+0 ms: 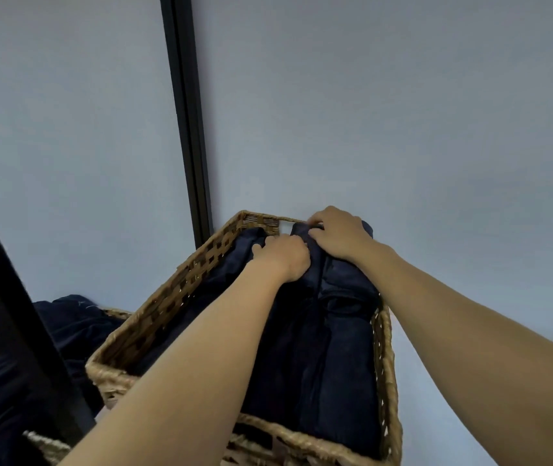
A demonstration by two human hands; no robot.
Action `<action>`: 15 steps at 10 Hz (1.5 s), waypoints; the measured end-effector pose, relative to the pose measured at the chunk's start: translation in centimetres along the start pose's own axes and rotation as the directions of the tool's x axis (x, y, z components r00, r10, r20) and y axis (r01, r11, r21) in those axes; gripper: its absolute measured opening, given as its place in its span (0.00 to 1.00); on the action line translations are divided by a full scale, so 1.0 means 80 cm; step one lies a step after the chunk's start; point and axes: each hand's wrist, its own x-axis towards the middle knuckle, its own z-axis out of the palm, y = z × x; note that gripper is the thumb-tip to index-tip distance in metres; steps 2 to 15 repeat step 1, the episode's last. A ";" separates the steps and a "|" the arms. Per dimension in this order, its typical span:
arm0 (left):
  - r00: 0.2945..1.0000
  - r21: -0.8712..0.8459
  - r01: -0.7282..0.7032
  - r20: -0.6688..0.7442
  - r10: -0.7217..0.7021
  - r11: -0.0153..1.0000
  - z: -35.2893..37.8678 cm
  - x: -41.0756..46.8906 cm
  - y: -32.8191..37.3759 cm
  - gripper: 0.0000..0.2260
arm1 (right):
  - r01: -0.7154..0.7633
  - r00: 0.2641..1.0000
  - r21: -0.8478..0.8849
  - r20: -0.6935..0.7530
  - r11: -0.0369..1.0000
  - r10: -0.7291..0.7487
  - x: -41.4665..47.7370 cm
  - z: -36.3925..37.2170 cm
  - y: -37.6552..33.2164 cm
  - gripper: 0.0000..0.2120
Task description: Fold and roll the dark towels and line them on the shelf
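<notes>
So there's a woven basket [167, 304] sitting on the white shelf [436, 381], pushed right up against the pale wall [369, 95], and it's packed with dark towels [335, 348] lying as long rolls side by side, running from the near rim to the far rim. Both hands are at the far end of the basket. The left hand [283, 255] has its fingers curled down into the navy fabric, about the middle of the far end, and the right hand [339, 235] is just beside it with fingers and thumb bunched on the roll end that sticks up at the far right corner, right by the rim. Both look like firm grips on the towels, nothing loose. Off the basket's left side there's a second woven basket [43, 445] with a heap of loose dark towels [76, 321] in it, partly behind a black frame post [16, 314]. Another black post [187, 112] runs up the wall behind the far left corner.
</notes>
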 end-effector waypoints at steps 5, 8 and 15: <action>0.983 -0.072 -0.014 -0.185 0.000 0.997 -0.007 0.000 0.012 0.15 | 0.040 0.982 0.406 -0.187 0.913 0.040 -0.028 -0.027 -0.002 0.14; 0.983 -0.072 -0.014 -0.185 0.000 0.997 -0.007 0.000 0.012 0.15 | 0.040 0.982 0.406 -0.187 0.913 0.040 -0.028 -0.027 -0.002 0.14; 0.983 -0.072 -0.014 -0.185 0.000 0.997 -0.007 0.000 0.012 0.15 | 0.040 0.982 0.406 -0.187 0.913 0.040 -0.028 -0.027 -0.002 0.14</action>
